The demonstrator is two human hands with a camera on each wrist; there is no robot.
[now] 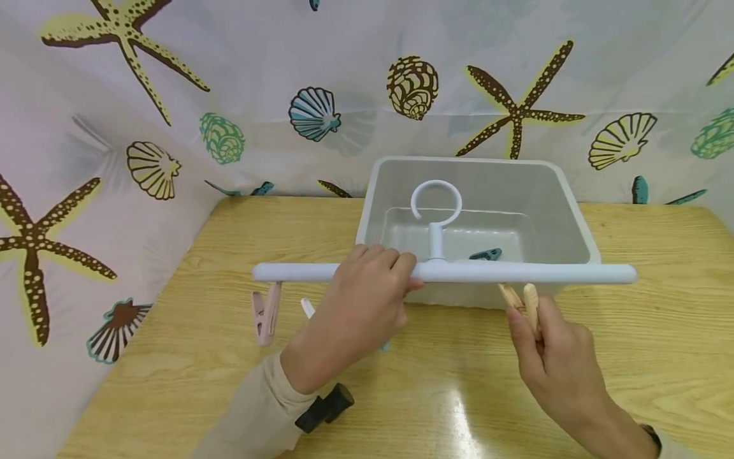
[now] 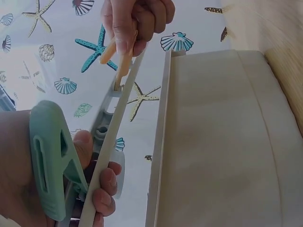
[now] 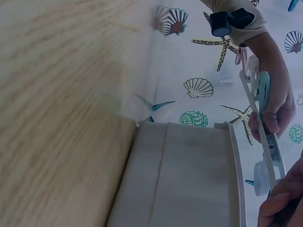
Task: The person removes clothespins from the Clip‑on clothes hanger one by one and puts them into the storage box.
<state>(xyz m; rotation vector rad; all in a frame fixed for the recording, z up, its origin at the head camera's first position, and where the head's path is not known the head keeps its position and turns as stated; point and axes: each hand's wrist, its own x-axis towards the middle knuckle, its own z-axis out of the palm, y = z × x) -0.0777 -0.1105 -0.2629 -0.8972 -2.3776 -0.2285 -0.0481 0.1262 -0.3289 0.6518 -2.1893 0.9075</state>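
Head view: left hand (image 1: pixel 369 296), mid-frame, fingers round hanger (image 1: pixel 453 271), steadying it, we judge; right hand (image 1: pixel 564 360), lower right, pinches clothespin (image 1: pixel 532 305).

Smooth plastic here on 2 things, hanger (image 1: pixel 516 273) and tub (image 1: pixel 487 182); bare wood on the clothespin (image 1: pixel 531 304), glossy wood-grain tabletop (image 1: pixel 659 306)!

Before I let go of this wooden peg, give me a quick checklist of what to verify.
1. Left hand gripping the hanger: ok.
2. Right hand pinching the wooden peg: ok.
3. Wooden peg clipped firmly on the hanger: cannot tell; its tip is at the hanger, but the bite isn't clear.
4. Pink peg hanging from the hanger: ok, near its left end.
5. Bin cleared of pegs: not ok, a dark peg lies inside.
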